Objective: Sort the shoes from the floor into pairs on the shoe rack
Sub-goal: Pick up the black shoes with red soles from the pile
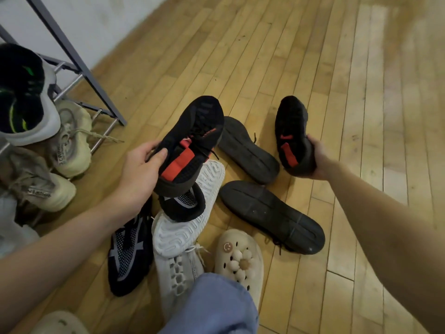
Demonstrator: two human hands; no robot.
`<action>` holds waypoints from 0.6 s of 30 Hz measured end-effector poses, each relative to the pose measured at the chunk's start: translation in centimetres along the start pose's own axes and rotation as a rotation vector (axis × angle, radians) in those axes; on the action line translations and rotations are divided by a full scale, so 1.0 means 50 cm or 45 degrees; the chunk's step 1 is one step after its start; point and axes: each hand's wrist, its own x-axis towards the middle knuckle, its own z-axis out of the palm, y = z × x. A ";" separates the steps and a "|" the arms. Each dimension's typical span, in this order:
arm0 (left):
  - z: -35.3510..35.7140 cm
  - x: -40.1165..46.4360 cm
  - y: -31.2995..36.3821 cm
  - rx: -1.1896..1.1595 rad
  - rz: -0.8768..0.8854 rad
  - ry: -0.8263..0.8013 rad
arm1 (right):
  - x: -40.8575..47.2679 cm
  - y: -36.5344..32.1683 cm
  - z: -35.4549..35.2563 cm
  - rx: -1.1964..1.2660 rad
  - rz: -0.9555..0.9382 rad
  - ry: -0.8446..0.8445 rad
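The shoe rack [72, 56] stands at the left against the wall, grey bars with two pairs already on it: black-and-green trainers [22, 92] above, beige trainers [69, 141] below. On the wooden floor [313, 68] lies the unsorted heap: two dark shoes sole-up [272, 216], a white shoe sole-up [190, 208], a navy patterned trainer [130, 251] and a cream clog [239, 261] with a flower and a smiley charm.

The left hand [142, 167] holds a black trainer with red inside [192, 143] by its heel, fingers curled round the collar. The right hand [317, 160] grips the matching black shoe [292, 136] at its heel, lifted off the floor.

These two look like a pair, so the step in hand is likely carrying both to the rack. To do it well, bring them together with toes pointing the same way, then set them side by side on a free stretch of bar, soles flat, laces tucked clear.

The beige trainers carry grey side tags with lettering too blurred to read; the red mark on the right-hand shoe is not legible.
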 end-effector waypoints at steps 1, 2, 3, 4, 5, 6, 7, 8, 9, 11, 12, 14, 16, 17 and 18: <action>0.000 -0.004 0.003 -0.010 0.003 0.000 | -0.006 0.006 0.002 0.079 0.026 0.002; 0.000 -0.007 0.006 -0.019 0.002 0.001 | -0.009 0.012 0.003 0.148 0.039 0.002; -0.001 -0.009 0.009 -0.026 -0.001 0.002 | -0.012 0.017 0.003 0.193 0.032 -0.004; -0.001 -0.011 0.012 -0.033 -0.005 0.000 | -0.019 0.019 0.005 0.195 0.011 -0.004; -0.002 -0.012 0.014 -0.042 -0.010 -0.003 | -0.022 0.019 0.008 0.185 -0.028 -0.002; -0.004 -0.013 0.015 -0.054 -0.016 -0.002 | -0.025 0.019 0.013 0.161 -0.079 0.010; -0.007 -0.015 0.017 -0.064 -0.022 0.004 | -0.031 0.016 0.021 0.120 -0.128 0.011; -0.011 -0.016 0.020 -0.074 -0.030 0.017 | -0.040 0.011 0.033 0.065 -0.184 0.026; -0.016 -0.018 0.023 -0.081 -0.037 0.034 | -0.049 0.007 0.048 0.030 -0.235 0.050; -0.030 -0.021 0.031 -0.090 -0.048 0.076 | -0.069 0.001 0.085 0.037 -0.306 0.082; -0.040 -0.023 0.038 -0.095 -0.054 0.104 | -0.081 0.001 0.107 0.060 -0.329 0.063; -0.070 -0.033 0.057 -0.123 -0.056 0.150 | -0.121 0.002 0.164 0.049 -0.404 0.000; -0.110 -0.051 0.081 -0.149 -0.044 0.180 | -0.165 -0.002 0.231 -0.021 -0.489 -0.057; -0.134 -0.062 0.092 -0.151 -0.025 0.200 | -0.192 -0.007 0.266 -0.061 -0.528 -0.079; -0.160 -0.074 0.103 -0.152 0.001 0.226 | -0.220 -0.013 0.301 -0.087 -0.561 -0.117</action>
